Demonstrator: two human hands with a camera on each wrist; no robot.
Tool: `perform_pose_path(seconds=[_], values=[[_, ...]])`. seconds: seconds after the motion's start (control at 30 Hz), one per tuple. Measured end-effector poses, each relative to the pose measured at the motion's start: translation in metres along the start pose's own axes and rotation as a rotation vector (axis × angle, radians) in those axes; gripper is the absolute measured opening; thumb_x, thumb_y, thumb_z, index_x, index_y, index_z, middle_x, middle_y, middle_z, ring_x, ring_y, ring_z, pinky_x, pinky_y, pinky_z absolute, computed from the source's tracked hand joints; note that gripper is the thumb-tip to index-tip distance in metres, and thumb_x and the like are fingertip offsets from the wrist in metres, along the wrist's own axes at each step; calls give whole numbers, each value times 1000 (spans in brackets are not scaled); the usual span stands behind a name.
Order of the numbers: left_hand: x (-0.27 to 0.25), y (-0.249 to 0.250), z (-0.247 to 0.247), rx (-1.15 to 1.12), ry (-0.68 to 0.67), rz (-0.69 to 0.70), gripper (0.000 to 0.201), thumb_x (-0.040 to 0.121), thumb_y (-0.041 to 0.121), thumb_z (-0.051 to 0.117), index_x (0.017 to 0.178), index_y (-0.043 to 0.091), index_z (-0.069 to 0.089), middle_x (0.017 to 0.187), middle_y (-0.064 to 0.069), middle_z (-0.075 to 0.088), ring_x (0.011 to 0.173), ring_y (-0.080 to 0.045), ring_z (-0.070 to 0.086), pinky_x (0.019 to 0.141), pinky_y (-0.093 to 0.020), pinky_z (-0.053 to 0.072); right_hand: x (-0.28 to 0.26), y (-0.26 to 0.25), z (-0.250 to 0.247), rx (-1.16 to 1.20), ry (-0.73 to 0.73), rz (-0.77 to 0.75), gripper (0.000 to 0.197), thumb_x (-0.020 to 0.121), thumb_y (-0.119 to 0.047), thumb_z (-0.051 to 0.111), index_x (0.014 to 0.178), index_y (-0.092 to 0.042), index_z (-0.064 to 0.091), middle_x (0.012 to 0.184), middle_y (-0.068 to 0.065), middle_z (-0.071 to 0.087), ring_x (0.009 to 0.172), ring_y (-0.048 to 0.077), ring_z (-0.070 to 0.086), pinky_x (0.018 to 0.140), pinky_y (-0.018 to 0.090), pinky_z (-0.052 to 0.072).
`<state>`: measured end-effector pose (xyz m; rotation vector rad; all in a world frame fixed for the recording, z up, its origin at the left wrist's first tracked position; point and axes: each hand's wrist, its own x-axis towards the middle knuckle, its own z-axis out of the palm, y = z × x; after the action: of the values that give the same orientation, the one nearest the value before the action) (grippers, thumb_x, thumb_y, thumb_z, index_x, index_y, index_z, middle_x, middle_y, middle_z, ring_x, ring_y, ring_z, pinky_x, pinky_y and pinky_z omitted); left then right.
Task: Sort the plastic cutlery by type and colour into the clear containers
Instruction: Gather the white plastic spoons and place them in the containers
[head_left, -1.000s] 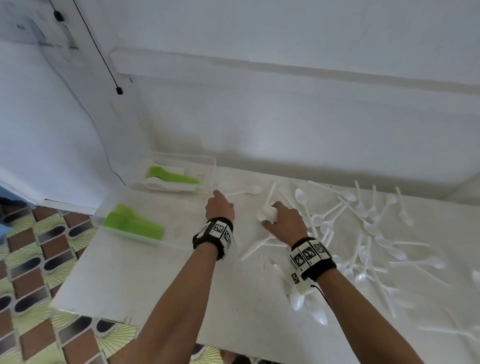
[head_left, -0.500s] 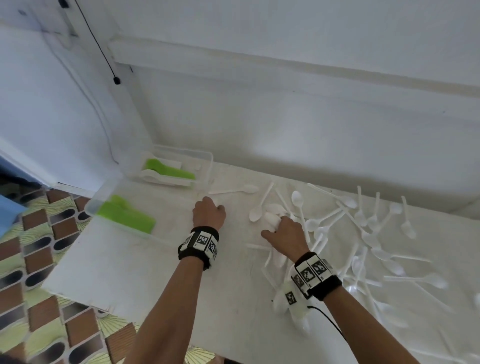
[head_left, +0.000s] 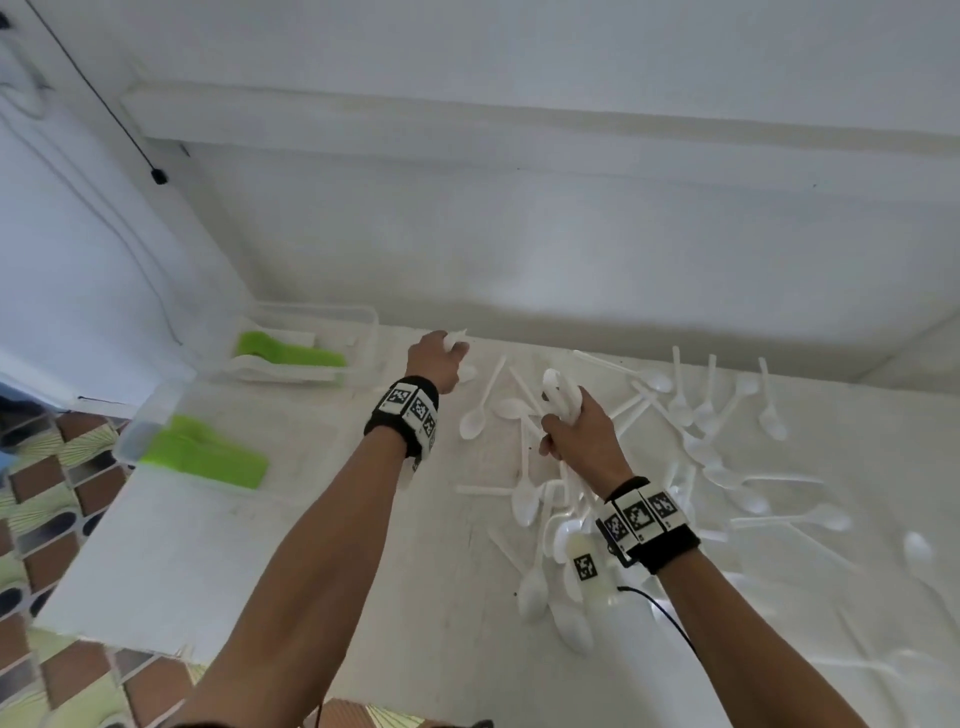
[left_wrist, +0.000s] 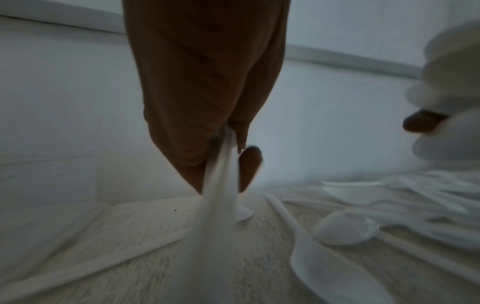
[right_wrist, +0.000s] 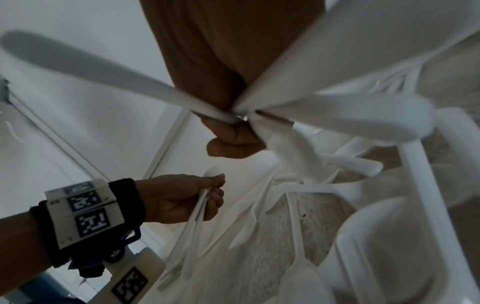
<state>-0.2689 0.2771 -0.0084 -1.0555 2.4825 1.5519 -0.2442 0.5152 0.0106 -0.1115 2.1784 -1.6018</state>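
Many white plastic spoons (head_left: 691, 415) lie scattered over the white table (head_left: 208, 545). My right hand (head_left: 571, 426) grips a bundle of white spoons (head_left: 561, 387) above the pile, bowls pointing away; their handles fan out from the fist (right_wrist: 233, 131) in the right wrist view. My left hand (head_left: 447, 351) holds a few white spoons (right_wrist: 200, 207) near the table's back edge, just right of the far clear container (head_left: 371, 322). In the left wrist view the fingers (left_wrist: 249, 164) pinch the blurred handles (left_wrist: 221, 185).
Two clear containers stand at the table's left. The far one holds green and white cutlery (head_left: 291, 353), the near one (head_left: 140, 431) green pieces (head_left: 208, 457). A white wall runs behind the table, and patterned floor tiles (head_left: 47, 519) show past the left edge.
My left hand left the table beside the containers, moved back and right, and now holds white spoons. My right hand rose from the pile with a bundle of spoons.
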Motion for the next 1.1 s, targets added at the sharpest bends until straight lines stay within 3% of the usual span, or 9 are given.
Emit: perform_pose_path(seconds=[0.1, 0.2, 0.3, 0.43, 0.53, 0.63, 0.73, 0.87, 1.1], values=[[4, 4, 7, 16, 22, 17, 20, 95, 19, 64, 109, 6, 60, 103, -21, 68, 62, -30, 68, 52, -34, 59, 7, 3, -10, 21, -21, 34, 32, 91, -7, 57, 121, -16, 52, 91, 11, 70, 62, 23, 73, 57, 27, 49], [14, -2, 14, 371, 14, 63, 43, 91, 26, 71, 130, 14, 56, 122, -20, 61, 100, -38, 65, 82, -41, 58, 20, 7, -16, 69, -64, 121, 36, 89, -11, 64, 122, -4, 50, 91, 13, 75, 65, 34, 73, 57, 31, 47], [14, -8, 18, 670, -62, 34, 57, 87, 25, 77, 134, 6, 51, 136, -19, 48, 120, -38, 54, 93, -41, 48, 25, 3, -12, 25, -53, 92, 36, 91, -24, 72, 109, 4, 60, 77, 5, 77, 49, 20, 62, 50, 29, 46], [8, -9, 22, 768, -40, 14, 36, 91, 8, 67, 123, -2, 55, 139, -21, 35, 109, -39, 61, 82, -37, 49, 34, -25, -1, -234, -48, -87, 38, 80, -50, 80, 88, -14, 71, 68, -6, 69, 54, 8, 59, 54, 20, 48], [7, -12, 17, 799, -17, 26, 38, 92, 13, 68, 125, -2, 56, 138, -21, 40, 110, -39, 62, 87, -39, 51, 48, -49, 8, -467, -159, -381, 28, 77, -44, 84, 85, -25, 65, 76, -11, 68, 68, 6, 62, 60, 15, 46], [-1, -17, 5, 768, 30, 65, 41, 96, 23, 61, 127, -1, 51, 132, -21, 52, 118, -38, 57, 90, -40, 47, 70, -53, 20, -801, -361, -618, 24, 76, -25, 81, 89, -21, 61, 82, -4, 65, 74, 22, 62, 63, 33, 44], [-19, -20, -12, 646, 115, 95, 38, 96, 30, 55, 119, -1, 53, 120, -23, 57, 109, -39, 58, 78, -37, 40, 88, -41, 35, -1179, -501, -732, 34, 81, -16, 75, 112, -23, 66, 115, -3, 60, 85, 28, 63, 67, 33, 40], [-47, -30, -31, 477, 230, 166, 31, 94, 21, 56, 117, 0, 53, 102, -20, 62, 92, -37, 57, 72, -35, 37, 98, -27, 52, -1390, -627, -774, 56, 86, -16, 72, 137, -32, 58, 146, -6, 43, 97, 29, 64, 78, 38, 49], [-90, -46, -25, -16, 210, 328, 22, 100, 26, 60, 108, 10, 47, 77, -9, 62, 56, -23, 60, 55, -41, 53, 100, -28, 56, -1291, -565, -723, 27, 87, -16, 70, 113, -20, 67, 109, 0, 67, 105, 28, 63, 78, 37, 45]])
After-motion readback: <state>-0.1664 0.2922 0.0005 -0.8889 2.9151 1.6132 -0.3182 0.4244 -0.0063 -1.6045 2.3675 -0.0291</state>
